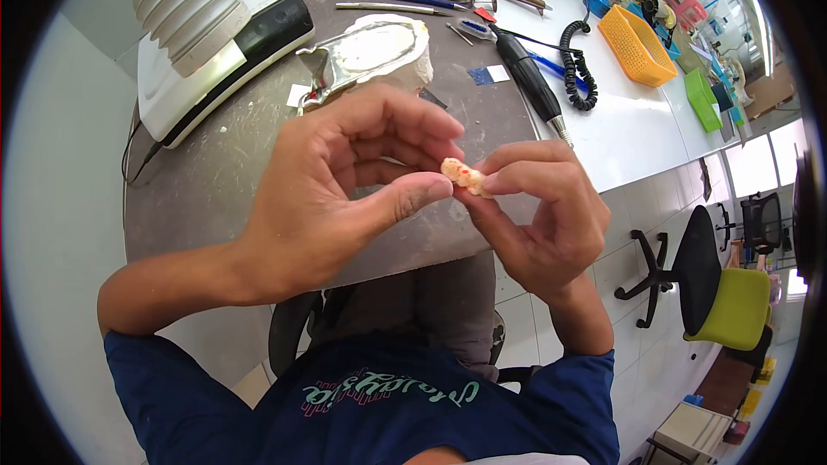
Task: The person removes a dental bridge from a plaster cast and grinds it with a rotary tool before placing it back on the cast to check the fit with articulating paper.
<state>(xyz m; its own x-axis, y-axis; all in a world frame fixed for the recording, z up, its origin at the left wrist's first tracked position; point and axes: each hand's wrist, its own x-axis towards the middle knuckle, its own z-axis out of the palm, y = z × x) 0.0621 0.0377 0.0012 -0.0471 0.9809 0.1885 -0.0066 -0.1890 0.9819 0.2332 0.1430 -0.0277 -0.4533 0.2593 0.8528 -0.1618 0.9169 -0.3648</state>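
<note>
A small tooth-coloured dental bridge [465, 176] with red marks is held up above the front part of the bench. My right hand [547, 207] pinches its right end between thumb and fingertips. My left hand [345, 176] curves around the other side, its thumb tip against the left end and its fingers bent behind; the exact finger contact is partly hidden. Beyond my left hand sits a white plaster cast [379, 45] in a silvery metal frame [317, 77]. A black dental handpiece [527, 73] lies to the right of the cast.
A white suction unit [224, 60] with a ribbed hose [185, 9] stands at left. Blue and silver pens [405, 0], a brush [475, 28] and a coiled cable [575, 65] lie behind. Yellow basket [636, 45] and green tray [702, 100] are at right, a chair [702, 275] beyond.
</note>
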